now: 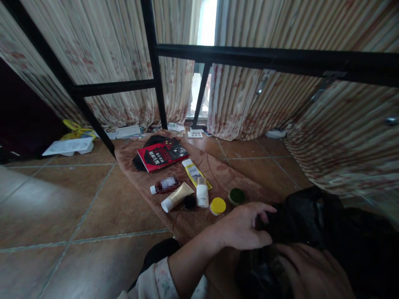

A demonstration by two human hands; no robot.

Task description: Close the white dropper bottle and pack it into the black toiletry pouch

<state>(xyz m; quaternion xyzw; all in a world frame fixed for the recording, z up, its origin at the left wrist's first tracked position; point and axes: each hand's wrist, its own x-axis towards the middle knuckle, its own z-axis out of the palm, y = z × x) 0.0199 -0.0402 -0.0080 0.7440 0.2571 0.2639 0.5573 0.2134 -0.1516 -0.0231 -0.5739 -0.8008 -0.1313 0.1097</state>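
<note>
A dark, shiny black bag (pixel 305 207) lies at the right end of the brown cloth, its opening hard to make out. My left hand (pixel 245 226) reaches across from below and grips the bag's near edge, thumb below and fingers above. Closer to me, my right hand (pixel 314 270) is blurred and curled over the bag's dark material, its fingertips hidden. Just beyond my left hand stand a jar with a dark green lid (pixel 237 196) and a yellow-lidded jar (pixel 217 206). A white bottle (pixel 202 195) is beside them.
Farther left on the cloth (pixel 215 164) lie a gold tube (pixel 177 197), a dark red tube (pixel 165 185), a yellow tube (pixel 195 172), a round black item (pixel 189 202) and a red-and-black book (pixel 162 154). A black metal frame (pixel 264 58) crosses before the curtains (pixel 243 99).
</note>
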